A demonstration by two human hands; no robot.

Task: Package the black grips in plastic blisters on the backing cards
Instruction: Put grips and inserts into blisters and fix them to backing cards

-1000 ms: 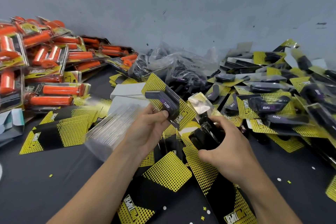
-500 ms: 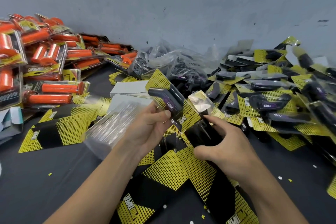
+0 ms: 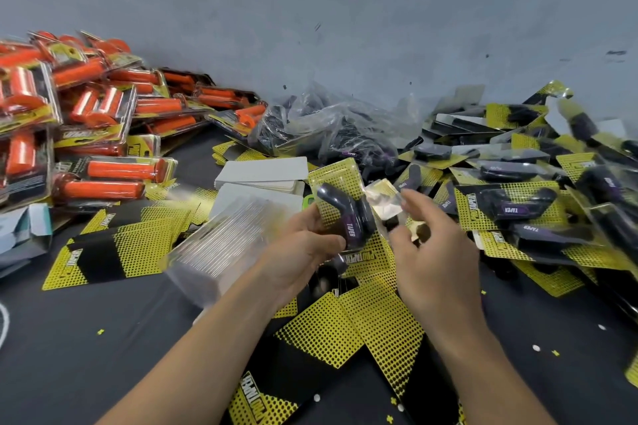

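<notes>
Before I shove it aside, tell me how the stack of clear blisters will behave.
The stack of clear blisters looks thin-walled, so probably light and slippery on the table. Its layers look loosely nested; a push may fan them apart.

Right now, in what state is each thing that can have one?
left hand, grips the held pack.
held pack, lifted, one black grip inside.
right hand, blurred, hold unclear.
blister stack, nested, lying on its side.
plastic bag, crumpled, not empty.
orange packs, packed, piled.
</notes>
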